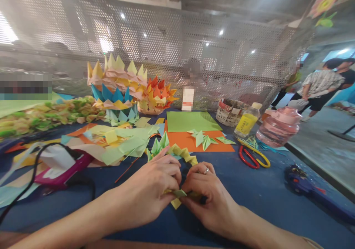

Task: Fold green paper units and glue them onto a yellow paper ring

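Note:
Both of my hands meet low in the middle of the head view. My left hand (155, 184) is curled, its fingertips pinching a small folded yellow-green paper piece (179, 194). My right hand (206, 191), with a ring on one finger, is also closed on the same paper piece from the other side. Just behind my fingers a curved chain of joined yellow and green folded paper units (180, 152) lies on the dark blue table (257, 190).
Orange (194, 142) and green (188, 121) paper sheets lie behind, with loose folded units. Red-yellow scissors (253, 156), a glue bottle (246, 122), a pink jar (279, 127), a basket (230, 112), paper crowns (119, 82), a paper pile (116, 142). People stand at right.

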Demonstrator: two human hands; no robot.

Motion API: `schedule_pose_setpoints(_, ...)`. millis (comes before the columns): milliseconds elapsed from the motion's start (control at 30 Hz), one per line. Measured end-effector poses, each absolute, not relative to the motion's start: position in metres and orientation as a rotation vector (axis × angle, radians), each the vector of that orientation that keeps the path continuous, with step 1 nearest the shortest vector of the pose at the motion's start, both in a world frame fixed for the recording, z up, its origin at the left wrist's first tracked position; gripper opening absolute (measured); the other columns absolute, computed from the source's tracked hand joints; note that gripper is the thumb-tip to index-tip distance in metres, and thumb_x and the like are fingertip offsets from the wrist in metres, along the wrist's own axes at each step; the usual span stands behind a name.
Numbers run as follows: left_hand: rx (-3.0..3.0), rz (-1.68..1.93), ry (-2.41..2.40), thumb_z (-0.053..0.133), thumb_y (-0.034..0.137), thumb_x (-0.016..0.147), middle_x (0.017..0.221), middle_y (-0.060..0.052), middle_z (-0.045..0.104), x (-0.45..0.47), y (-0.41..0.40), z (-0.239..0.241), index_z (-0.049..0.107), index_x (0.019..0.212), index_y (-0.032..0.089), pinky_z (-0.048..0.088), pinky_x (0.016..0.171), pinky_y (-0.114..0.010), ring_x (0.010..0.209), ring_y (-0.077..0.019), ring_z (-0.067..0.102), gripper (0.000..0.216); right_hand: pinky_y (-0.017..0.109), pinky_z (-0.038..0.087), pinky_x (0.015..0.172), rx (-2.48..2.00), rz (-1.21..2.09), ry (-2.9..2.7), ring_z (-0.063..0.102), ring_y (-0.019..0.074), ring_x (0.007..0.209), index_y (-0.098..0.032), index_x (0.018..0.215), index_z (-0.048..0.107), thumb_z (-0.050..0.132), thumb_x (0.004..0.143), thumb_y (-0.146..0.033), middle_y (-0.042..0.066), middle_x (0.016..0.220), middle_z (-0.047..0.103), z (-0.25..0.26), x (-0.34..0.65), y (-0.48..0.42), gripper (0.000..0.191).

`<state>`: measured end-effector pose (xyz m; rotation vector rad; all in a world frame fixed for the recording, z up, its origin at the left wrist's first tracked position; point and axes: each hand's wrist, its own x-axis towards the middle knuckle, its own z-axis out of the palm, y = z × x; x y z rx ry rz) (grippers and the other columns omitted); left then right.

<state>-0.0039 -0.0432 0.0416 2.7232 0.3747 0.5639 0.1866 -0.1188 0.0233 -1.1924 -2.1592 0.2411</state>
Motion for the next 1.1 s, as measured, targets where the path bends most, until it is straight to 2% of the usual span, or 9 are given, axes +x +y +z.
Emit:
schedule_pose_setpoints(167,2.716,0.572,0.356,0.061,0.002,0.08,0.078,0.004,0.062,-0.0049,-0.0451,0.0417,0.061,0.066,0.018,0.008,0.121,-0.045,0.097,-0.015,0.058,0.021,0.034,0.03,0.088,-1.17,0.226,-2.227,0.056,0.0134,0.084,-0.021,0.079,0.059,0.062,0.088,-0.015,-0.006,0.072,0.066,0.025,0.1865,-0.12,0.011)
schedule_pose_setpoints(500,2.748,0.542,0.399,0.065,0.005,0.082,0.077,0.004,0.062,-0.0047,-0.045,0.046,0.062,0.067,0.018,0.015,0.118,-0.045,0.097,-0.0159,0.058,0.02,0.035,0.031,0.088,-1.237,0.179,-2.209,0.054,0.0138,0.08,-0.02,0.075,0.054,0.062,0.085,-0.016,-0.004,0.072,0.063,0.026,0.1847,-0.1212,0.013)
schedule_pose_setpoints(933,2.723,0.562,0.406,0.063,0.007,0.085,0.077,0.004,0.062,-0.0056,-0.0456,0.0426,0.059,0.065,0.018,0.016,0.118,-0.042,0.092,-0.0145,0.058,0.023,0.034,0.033,0.086,-1.272,0.147,-2.153,0.054,0.0125,0.074,-0.02,0.069,0.055,0.06,0.078,-0.008,-0.004,0.065,0.06,0.0249,0.1769,-0.1202,0.016)
schedule_pose_setpoints(1100,2.722,0.551,0.41,0.063,0.007,0.085,0.077,0.004,0.061,-0.0059,-0.0457,0.0426,0.059,0.065,0.018,0.019,0.117,-0.04,0.092,-0.014,0.057,0.022,0.035,0.032,0.087,-1.284,0.165,-2.196,0.054,0.0139,0.077,-0.021,0.076,0.056,0.062,0.078,-0.013,-0.004,0.072,0.063,0.0289,0.1801,-0.1204,0.01)
